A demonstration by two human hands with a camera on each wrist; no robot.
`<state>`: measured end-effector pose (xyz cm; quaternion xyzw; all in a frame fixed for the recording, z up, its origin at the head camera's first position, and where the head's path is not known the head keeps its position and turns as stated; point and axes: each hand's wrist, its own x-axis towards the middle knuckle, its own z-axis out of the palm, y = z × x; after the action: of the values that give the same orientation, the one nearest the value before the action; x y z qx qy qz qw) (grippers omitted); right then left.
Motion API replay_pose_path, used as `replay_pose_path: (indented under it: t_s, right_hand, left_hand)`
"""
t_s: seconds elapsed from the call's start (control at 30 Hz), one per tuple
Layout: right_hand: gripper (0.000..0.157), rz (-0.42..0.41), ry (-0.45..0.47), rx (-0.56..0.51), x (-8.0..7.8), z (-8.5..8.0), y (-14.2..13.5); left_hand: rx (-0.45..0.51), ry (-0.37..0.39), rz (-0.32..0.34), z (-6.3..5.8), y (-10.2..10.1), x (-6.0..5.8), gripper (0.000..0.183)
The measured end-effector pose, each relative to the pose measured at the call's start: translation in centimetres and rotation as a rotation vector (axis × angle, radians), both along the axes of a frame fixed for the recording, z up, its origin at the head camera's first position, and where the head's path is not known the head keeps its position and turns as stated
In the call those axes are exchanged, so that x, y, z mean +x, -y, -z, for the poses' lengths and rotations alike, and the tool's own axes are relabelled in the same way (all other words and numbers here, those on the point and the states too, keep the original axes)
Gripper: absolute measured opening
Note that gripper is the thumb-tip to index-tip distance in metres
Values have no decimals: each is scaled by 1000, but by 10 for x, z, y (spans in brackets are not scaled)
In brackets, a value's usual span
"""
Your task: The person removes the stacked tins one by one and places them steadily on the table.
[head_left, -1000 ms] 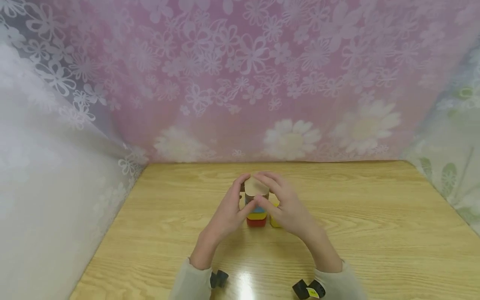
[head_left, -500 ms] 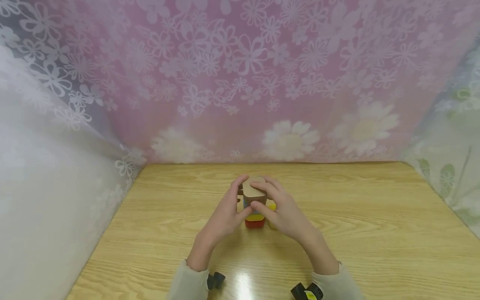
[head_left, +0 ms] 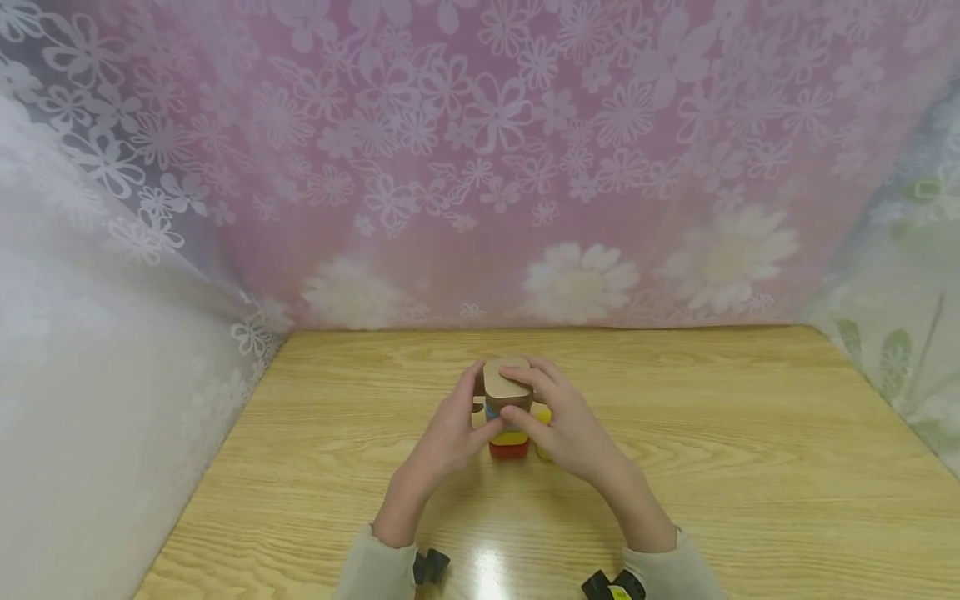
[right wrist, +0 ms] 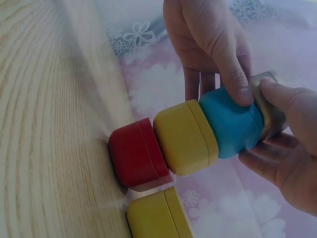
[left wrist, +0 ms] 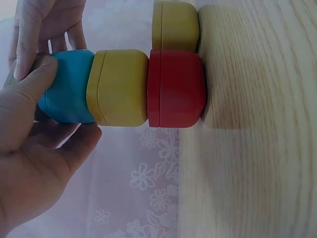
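Observation:
A stack of small rounded boxes with lid seams stands on the table. From the bottom up it has a red box (left wrist: 178,89), a yellow box (left wrist: 121,88), a blue box (left wrist: 72,87) and a brown metallic box (right wrist: 270,109) with a pale flat top. My left hand (head_left: 448,433) grips the blue box, thumb on its near side and fingers on the far side. My right hand (head_left: 573,429) holds the brown box from the right, its index finger lying over the top. Beside the red box sits a second yellow box (right wrist: 158,215), partly hidden in the head view.
The light wooden table (head_left: 750,467) ends at a pink floral cloth (head_left: 480,167) behind. Pale cloths hang at the left and right sides. Black wrist devices (head_left: 615,585) show near both cuffs. Something dark brown (head_left: 478,407) peeks out by the left fingers.
My right index finger has moved from the rim of the brown box onto its top. The left hand has kept its grip, and the stack still stands upright.

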<state>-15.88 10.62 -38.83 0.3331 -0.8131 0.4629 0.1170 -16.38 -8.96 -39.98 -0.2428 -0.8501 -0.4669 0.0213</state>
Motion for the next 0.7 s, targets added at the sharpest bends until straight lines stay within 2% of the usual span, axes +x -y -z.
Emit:
replay_pose_path:
  t_s: [0.13, 0.7]
  right_hand:
    - [49, -3, 0, -17, 0, 2, 0]
    - [48, 15, 15, -17, 0, -1, -3]
  left_hand:
    - [-3, 40, 6, 3, 1, 1, 66]
    - [6, 82, 25, 4, 1, -1, 68]
